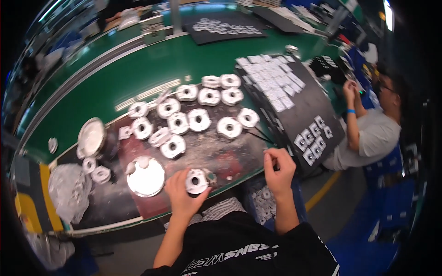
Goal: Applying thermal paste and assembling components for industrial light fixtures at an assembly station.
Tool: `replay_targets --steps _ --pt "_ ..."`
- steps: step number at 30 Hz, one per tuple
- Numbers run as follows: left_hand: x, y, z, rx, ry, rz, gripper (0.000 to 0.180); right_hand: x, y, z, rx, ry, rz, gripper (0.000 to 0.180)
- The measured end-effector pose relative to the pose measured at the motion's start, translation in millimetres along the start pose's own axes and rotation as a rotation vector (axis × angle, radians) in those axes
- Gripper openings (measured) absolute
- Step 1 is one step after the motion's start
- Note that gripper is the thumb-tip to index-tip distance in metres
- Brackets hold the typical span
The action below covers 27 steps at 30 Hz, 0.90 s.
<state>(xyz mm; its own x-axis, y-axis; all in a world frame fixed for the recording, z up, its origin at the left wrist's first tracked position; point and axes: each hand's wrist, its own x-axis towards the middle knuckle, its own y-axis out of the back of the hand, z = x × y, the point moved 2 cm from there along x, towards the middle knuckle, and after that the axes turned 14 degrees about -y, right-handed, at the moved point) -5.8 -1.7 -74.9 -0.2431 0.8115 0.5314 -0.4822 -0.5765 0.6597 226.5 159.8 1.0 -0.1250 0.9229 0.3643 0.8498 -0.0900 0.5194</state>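
Note:
Near the front edge of the bench, my left hand (180, 195) is closed round a white ring-shaped part (192, 187) with a dark hole in its middle. My right hand (280, 172) is raised to the right, past the bench edge, with thumb and fingers pinched together. Whatever sits in that pinch, if anything, is too small to name. A round metal lid (146, 181) with a pale lump on its rim lies left of my left hand. Beyond my hands, several similar white ring-shaped parts (199, 120) lie loosely grouped on the dark worn mat (216, 154).
At left stand a white bowl (91, 138), a clear plastic bag (69, 188) and a yellow-and-black box (34, 195). A black board (317, 108) carries rows of small white pieces. Below my right arm, a blue bin (297, 202) holds white parts. A co-worker (375, 129) sits at right.

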Motion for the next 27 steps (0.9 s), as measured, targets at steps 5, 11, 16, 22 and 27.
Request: replay_targets --steps 5,11,16,22,27 --pt "-7 0 -2 0.071 -0.011 0.023 0.092 34 84 26 -0.258 -0.173 0.239 0.015" --pt "-7 -5 0 0.031 -0.024 0.001 0.095 52 102 68 -0.642 -0.016 0.090 0.034" --pt "-4 1 6 0.095 -0.067 0.067 0.092 58 94 64 -0.628 -0.054 -0.045 0.030" --pt "-17 19 20 -0.227 -0.135 0.152 0.079 31 47 -18 -0.231 0.094 -0.241 0.025" --pt "8 15 48 -0.717 0.099 -0.043 0.083 -20 1 -55 0.289 -0.003 -0.672 0.033"
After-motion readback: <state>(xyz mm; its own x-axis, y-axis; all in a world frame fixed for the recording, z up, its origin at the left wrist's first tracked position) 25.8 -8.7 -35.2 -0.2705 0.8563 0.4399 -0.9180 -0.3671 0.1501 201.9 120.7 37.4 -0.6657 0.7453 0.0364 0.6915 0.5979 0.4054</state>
